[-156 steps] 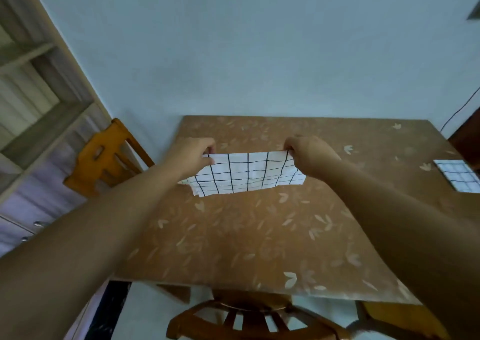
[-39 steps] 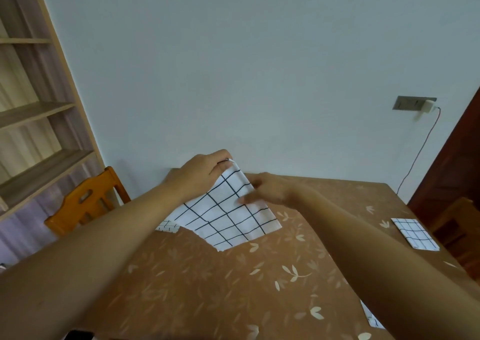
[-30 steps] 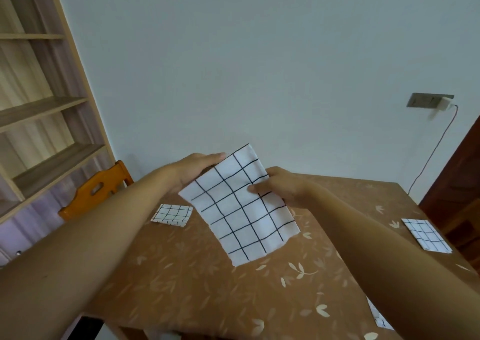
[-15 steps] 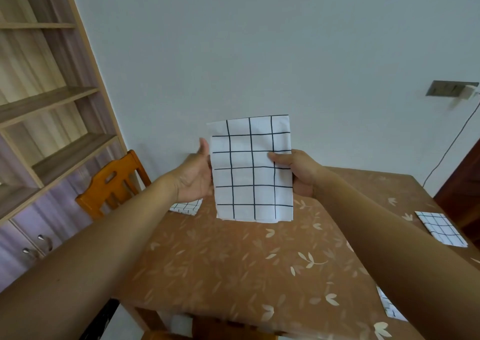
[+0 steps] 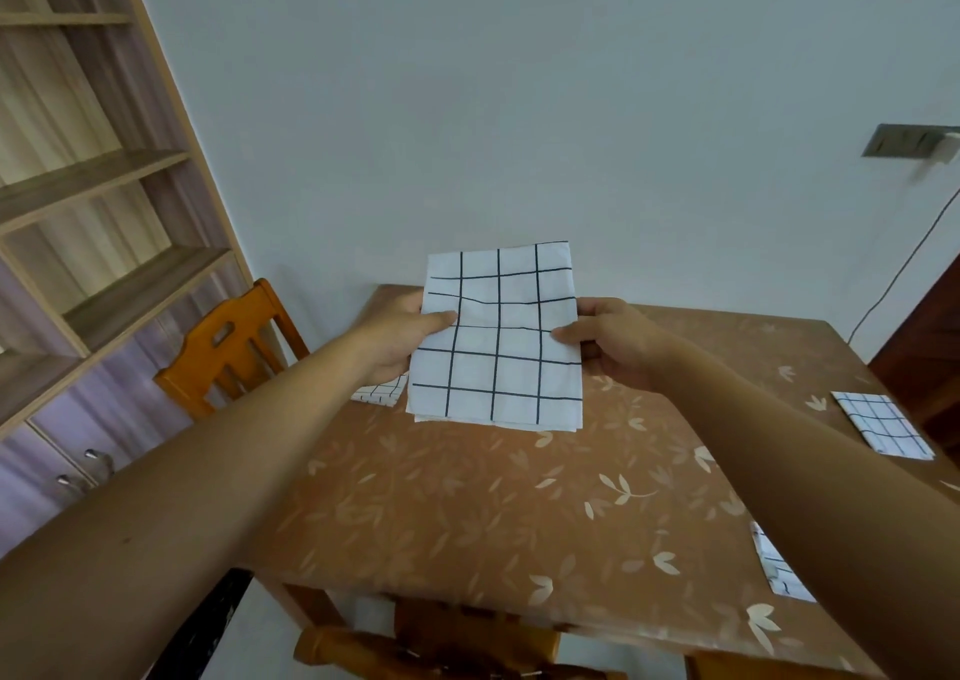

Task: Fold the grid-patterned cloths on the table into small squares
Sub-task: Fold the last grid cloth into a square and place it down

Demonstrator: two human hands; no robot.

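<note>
Four grid cloths [image 5: 497, 336], two chairs [image 5: 223, 346], one table [image 5: 467, 513]

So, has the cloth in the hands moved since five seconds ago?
Yes. The held cloth then lay on the table; now it is lifted upright above it.

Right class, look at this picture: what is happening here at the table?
A person holds a partly folded grid-patterned cloth upright above the brown table, the left hand pinching its left edge and the right hand its right edge. Three other grid cloths lie on the table: a small one behind the left hand, one at the far right, one near the right forearm.
</note>
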